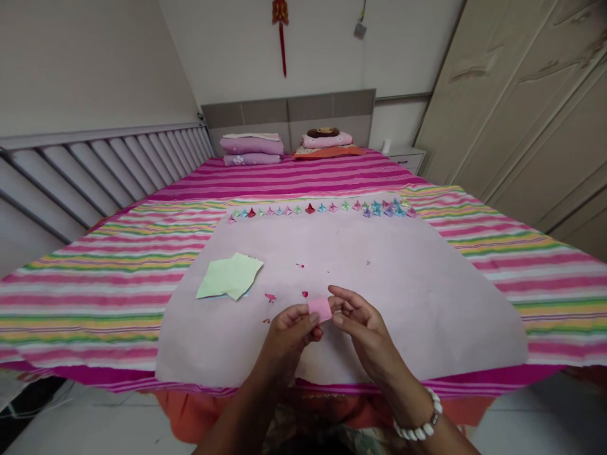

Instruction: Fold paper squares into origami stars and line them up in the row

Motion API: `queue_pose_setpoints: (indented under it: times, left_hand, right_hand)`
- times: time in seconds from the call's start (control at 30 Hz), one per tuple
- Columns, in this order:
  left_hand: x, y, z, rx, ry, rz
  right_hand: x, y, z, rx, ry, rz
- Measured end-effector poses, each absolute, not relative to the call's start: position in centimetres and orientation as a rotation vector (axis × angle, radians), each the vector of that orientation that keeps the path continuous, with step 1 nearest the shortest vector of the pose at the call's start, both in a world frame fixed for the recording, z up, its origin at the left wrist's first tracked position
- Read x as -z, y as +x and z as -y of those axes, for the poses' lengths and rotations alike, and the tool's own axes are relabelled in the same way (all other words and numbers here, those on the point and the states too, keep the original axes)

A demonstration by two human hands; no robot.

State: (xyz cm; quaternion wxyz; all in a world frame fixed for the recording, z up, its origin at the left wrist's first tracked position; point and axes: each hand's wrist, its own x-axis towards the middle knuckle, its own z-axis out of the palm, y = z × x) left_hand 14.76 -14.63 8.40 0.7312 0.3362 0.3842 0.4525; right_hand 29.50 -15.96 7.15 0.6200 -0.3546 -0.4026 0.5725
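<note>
A small folded pink paper [320, 309] is pinched between both hands above the near part of a pale pink sheet [427, 303] spread on the bed. My left hand [290, 330] grips its left edge with thumb and fingers closed. My right hand [361, 322], with a white bead bracelet on the wrist, holds its right edge with the fingertips. A small stack of light green paper squares [230, 277] lies on the sheet to the left. Tiny pink scraps [270, 297] lie just beyond my hands.
A row of several small folded paper shapes [322, 208] in mixed colours lines the sheet's far edge. The striped bedspread [95, 278] covers the bed. Folded bedding and pillows [251, 148] sit at the headboard. A railing [95, 170] runs on the left, wardrobe doors [521, 114] on the right.
</note>
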Motion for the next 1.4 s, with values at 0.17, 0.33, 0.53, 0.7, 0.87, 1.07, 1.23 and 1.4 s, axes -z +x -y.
queue_pose_setpoints:
  times: [0.17, 0.33, 0.53, 0.7, 0.87, 1.07, 1.23, 1.4]
  left_hand:
    - [-8.2, 14.3, 14.9, -0.804, 0.468, -0.643]
    - [-7.6, 14.4, 15.2, -0.744, 0.369, -0.569]
    - [-7.6, 13.8, 14.7, -0.731, 0.687, -0.727]
    - [-8.6, 13.0, 14.2, -0.950, 1.028, -0.892]
    - [-9.7, 13.1, 14.3, -0.910, 1.191, -0.916]
    - [-9.0, 13.5, 14.4, -0.977, 1.117, -0.957]
    - [-9.0, 13.7, 14.6, -0.985, 1.107, -0.932]
    - [-9.2, 14.1, 14.9, -1.006, 1.137, -0.891]
  right_hand:
    - [-7.4, 29.7, 16.0, -1.502, -0.744, 0.922]
    - [-7.5, 29.2, 16.2, -1.530, -0.757, 0.915]
    - [-7.7, 29.4, 16.0, -1.564, -0.760, 0.964]
    - [-7.5, 29.7, 15.8, -1.476, -0.927, 0.938]
    - [-7.3, 29.2, 15.8, -1.454, -0.952, 0.951]
    - [-7.5, 29.2, 16.1, -1.436, -0.930, 0.985]
    - [-7.2, 29.3, 16.1, -1.426, -0.900, 0.987]
    - [-7.1, 28.7, 16.1, -1.416, -0.848, 0.911]
